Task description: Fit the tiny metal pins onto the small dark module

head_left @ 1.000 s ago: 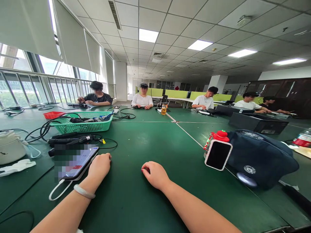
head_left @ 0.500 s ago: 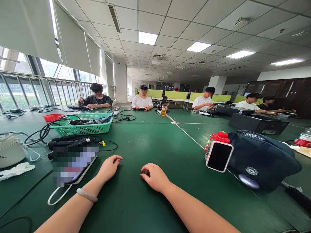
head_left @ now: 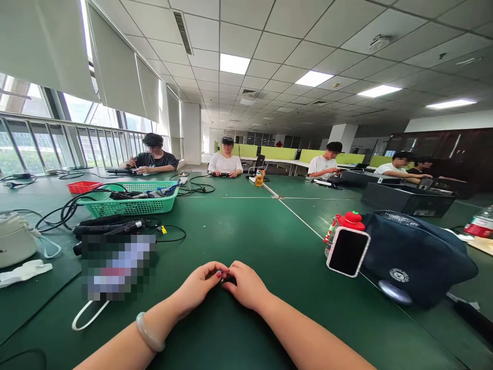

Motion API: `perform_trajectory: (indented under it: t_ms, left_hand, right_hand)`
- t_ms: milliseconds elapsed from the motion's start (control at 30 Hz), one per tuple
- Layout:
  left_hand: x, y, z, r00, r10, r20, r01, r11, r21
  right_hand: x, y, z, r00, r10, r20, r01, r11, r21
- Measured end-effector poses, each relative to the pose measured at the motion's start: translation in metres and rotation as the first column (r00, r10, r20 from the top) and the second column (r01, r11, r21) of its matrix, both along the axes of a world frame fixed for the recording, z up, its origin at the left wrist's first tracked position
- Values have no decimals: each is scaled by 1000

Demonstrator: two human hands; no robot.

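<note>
My left hand [head_left: 204, 284], with a pale bangle [head_left: 149, 333] at the wrist, is closed, thumb and fingers pinched together. Its fingertips meet those of my right hand [head_left: 246, 284] just above the green table [head_left: 231, 226]. The right hand is closed too, its fingers curled in. A tiny dark bit shows between the fingertips, too small to name. To the left lies a phone-like device [head_left: 119, 267], its screen blurred out, with a white cord loop [head_left: 87, 316].
A green basket [head_left: 131, 206] with cables and a red tray [head_left: 84, 187] are at left. A phone [head_left: 347, 252] leans on a red-capped bottle [head_left: 351, 221] beside a navy bag [head_left: 416, 257]. Several people sit around the table, one person [head_left: 226, 160] opposite.
My left hand has moved right and slightly nearer, so its fingertips now meet the right hand's. The right hand has barely shifted.
</note>
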State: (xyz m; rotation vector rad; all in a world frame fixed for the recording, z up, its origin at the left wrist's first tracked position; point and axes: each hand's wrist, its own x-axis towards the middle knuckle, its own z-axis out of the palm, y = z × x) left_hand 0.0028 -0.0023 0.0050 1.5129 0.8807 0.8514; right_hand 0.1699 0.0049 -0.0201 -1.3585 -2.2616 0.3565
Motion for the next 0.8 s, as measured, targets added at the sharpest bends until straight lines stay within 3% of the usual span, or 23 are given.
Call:
perform_trajectory:
  t_ms: [133, 233, 500, 800]
  left_hand:
    - [-3, -1, 2, 979, 21, 204, 10, 988, -152]
    - [-3, -1, 2, 964, 8, 264, 43, 981, -187]
    - [-11, 2, 0, 1000, -21, 17, 21, 1000, 6]
    - [-10, 2, -1, 989, -17, -144, 34, 992, 119]
  right_hand:
    - [0, 1, -3, 1000, 28, 2, -28, 1000, 12]
    - [0, 2, -4, 999, 45, 8, -46, 998, 36]
    - [2, -1, -1, 996, 88, -29, -88, 996, 14]
    - [2, -3, 1, 996, 88, -7, -88, 996, 8]
